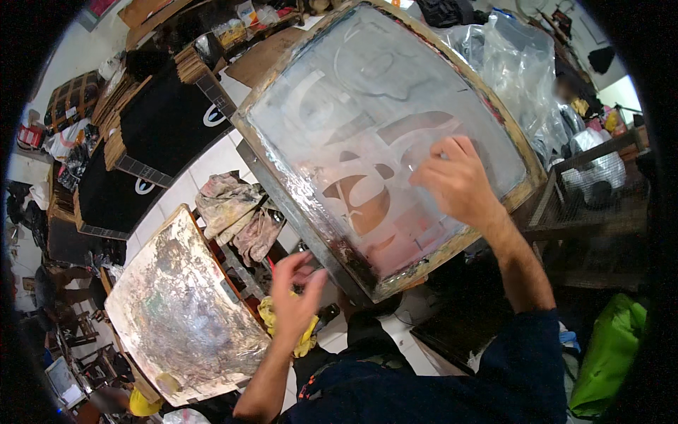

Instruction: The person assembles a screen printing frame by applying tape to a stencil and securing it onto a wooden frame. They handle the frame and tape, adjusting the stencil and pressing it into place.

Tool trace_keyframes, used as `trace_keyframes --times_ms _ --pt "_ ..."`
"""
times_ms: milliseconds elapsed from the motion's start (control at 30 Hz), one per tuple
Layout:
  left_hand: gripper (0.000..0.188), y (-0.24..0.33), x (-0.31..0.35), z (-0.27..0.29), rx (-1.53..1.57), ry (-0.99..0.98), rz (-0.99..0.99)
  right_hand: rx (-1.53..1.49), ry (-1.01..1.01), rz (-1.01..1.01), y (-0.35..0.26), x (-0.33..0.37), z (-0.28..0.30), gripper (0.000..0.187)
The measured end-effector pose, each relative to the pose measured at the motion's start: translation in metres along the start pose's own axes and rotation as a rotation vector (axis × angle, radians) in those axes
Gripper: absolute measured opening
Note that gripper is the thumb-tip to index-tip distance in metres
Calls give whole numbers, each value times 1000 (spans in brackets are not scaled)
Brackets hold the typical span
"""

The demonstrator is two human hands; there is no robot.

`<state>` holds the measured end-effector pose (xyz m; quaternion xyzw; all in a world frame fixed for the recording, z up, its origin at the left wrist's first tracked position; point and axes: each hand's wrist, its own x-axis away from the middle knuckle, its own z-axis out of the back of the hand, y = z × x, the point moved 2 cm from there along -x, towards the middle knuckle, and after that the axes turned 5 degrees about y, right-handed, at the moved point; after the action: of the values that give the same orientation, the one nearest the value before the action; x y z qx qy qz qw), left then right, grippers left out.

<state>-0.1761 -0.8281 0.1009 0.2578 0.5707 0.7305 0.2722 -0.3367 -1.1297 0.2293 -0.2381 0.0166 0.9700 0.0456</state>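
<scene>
Wooden-framed printing screen (332,106) takes up most of the view, tilted up at an angle with its mesh showing a whitish haze over reddish-brown stencil shapes; its lower edge sits on a dark metal bar right in front of the person. Right hand (455,180) is pressed against the mesh on the right half of the screen, fingers curled close together with the tips on the surface, looks like they're pinching or picking at something there, but I can't tell if anything's actually between them. Left hand (295,297) hovers lower down, just beside the bottom corner of the frame, fingers loosely bent and a bit apart, not clamped on anything I can make out; right under it there's a yellow rag (305,343), close but I can't say whether they touch. Off to the left lies a flat board (180,307) smeared all over with silvery-grey dried ink, with a wooden edge; between that and the screen sits a bundle of stained rags (236,212) in beige and pink. Further back on the left, black shirts (166,120) with a white mark are laid out on platens over a white tiled floor; crinkled clear plastic bag (519,71) bunches up behind the screen on the right, and a bright green bag (611,353) sits low at the right edge.
</scene>
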Motion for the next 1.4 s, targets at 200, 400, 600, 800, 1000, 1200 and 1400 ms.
trace_keyframes --times_ms 200,400,600,800,1000,1200,1400 --pt "83 71 -55 -140 6 -50 -431 195 82 -59 -37 24 15 17" --pt "40 78 -64 -173 131 15 -523 155 128 -188 -57 21 46 17" --pt "29 80 -45 -141 214 -197 -214 -108 113 -416 -46 18 52 20" --pt "27 56 -64 -119 354 -343 74 -311 160 -663 -40 22 24 15" --pt "12 44 -78 -105 612 -335 303 -467 303 -977 -30 27 13 7" --pt "42 53 -78 -114 784 -225 334 -572 308 -1056 -33 27 5 6" --pt "27 52 -75 -132 756 -172 437 -609 262 -1091 -38 30 -4 9"
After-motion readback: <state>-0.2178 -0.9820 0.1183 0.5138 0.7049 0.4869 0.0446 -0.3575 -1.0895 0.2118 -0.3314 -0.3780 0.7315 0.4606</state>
